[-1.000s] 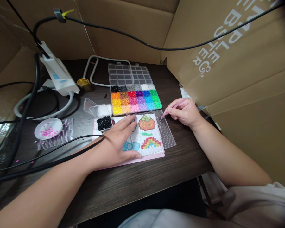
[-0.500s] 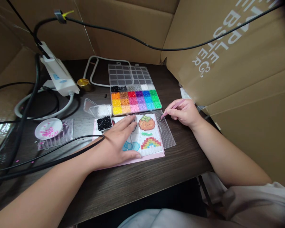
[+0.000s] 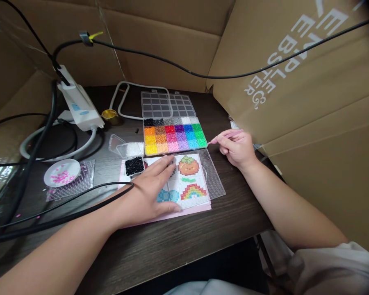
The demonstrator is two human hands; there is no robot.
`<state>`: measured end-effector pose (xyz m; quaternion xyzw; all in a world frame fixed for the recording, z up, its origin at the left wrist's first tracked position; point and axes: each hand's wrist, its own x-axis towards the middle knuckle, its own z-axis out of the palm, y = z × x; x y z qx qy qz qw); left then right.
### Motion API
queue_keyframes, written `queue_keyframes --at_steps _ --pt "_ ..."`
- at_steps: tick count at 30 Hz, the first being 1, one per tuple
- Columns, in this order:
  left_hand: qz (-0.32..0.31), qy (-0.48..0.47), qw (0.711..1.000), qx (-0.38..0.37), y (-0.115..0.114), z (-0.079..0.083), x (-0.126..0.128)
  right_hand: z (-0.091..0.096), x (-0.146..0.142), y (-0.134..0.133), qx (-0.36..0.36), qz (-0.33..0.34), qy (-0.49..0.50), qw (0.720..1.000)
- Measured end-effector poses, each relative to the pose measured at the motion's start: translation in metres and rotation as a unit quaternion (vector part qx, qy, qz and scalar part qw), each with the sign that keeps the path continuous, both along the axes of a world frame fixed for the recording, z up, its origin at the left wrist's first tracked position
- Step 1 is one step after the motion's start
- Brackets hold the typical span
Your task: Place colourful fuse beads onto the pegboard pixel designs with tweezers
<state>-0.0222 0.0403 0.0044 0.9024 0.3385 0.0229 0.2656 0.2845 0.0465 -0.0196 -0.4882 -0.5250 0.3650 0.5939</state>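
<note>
My left hand (image 3: 149,190) lies flat with fingers stretched out on a pattern sheet (image 3: 190,180) that shows an orange fruit and a rainbow. The sheet rests on a clear pegboard (image 3: 215,180) and pink paper. My right hand (image 3: 238,147) pinches pink tweezers (image 3: 224,136), whose tip points at the right edge of the bead box (image 3: 174,134), a tray of coloured beads in many compartments. A small black-bead tub (image 3: 134,165) sits by my left fingers.
The box's clear lid (image 3: 167,104) lies open behind. A white dish of pink beads (image 3: 62,172) rests on another pegboard at left. Black cables (image 3: 80,200) cross my left arm. A white device (image 3: 78,107), a gold tin (image 3: 110,115) and cardboard walls (image 3: 295,82) surround the dark table.
My right hand lifted the tweezers from the pegboard up toward the bead box's right edge. The camera view tilted slightly. My left hand stayed flat on the sheet.
</note>
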Motion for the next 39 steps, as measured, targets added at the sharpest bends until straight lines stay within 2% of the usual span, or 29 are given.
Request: queue_keyframes --at_steps 3,5,10,17,19,21,23,26,28,39 --pt "0.006 -0.005 1.0 -0.005 0.0 -0.001 0.0 0.0 -0.008 0.006 0.029 -0.067 0.011 0.997" --pt "0.008 0.004 1.0 -0.004 0.0 -0.001 0.0 0.0 -0.012 0.008 0.023 -0.086 -0.022 0.996" --pt "0.006 0.018 1.0 -0.002 0.0 0.0 0.001 0.002 -0.015 0.008 0.003 -0.093 -0.101 0.991" --pt "0.005 0.009 1.0 -0.004 0.001 -0.002 0.0 -0.002 -0.011 0.007 0.018 -0.092 -0.039 0.995" --pt "0.006 0.002 1.0 -0.006 0.001 -0.003 0.0 0.0 -0.009 0.002 0.023 -0.072 -0.029 0.997" --pt "0.006 -0.003 1.0 -0.007 0.001 -0.003 0.0 0.003 -0.007 -0.006 0.02 -0.023 -0.029 0.999" --pt "0.004 -0.006 1.0 -0.004 0.001 -0.004 -0.001 0.008 -0.008 -0.017 0.004 0.055 -0.04 0.998" --pt "0.0 -0.006 1.0 0.005 0.001 -0.006 -0.002 0.014 -0.013 -0.029 -0.025 0.181 -0.061 0.981" --pt "-0.002 -0.008 1.0 0.007 0.001 -0.007 -0.002 0.016 -0.019 -0.033 -0.031 0.23 -0.074 0.97" --pt "-0.004 -0.027 1.0 0.009 0.0 -0.005 -0.001 0.01 -0.025 -0.031 -0.06 0.24 -0.116 0.962"
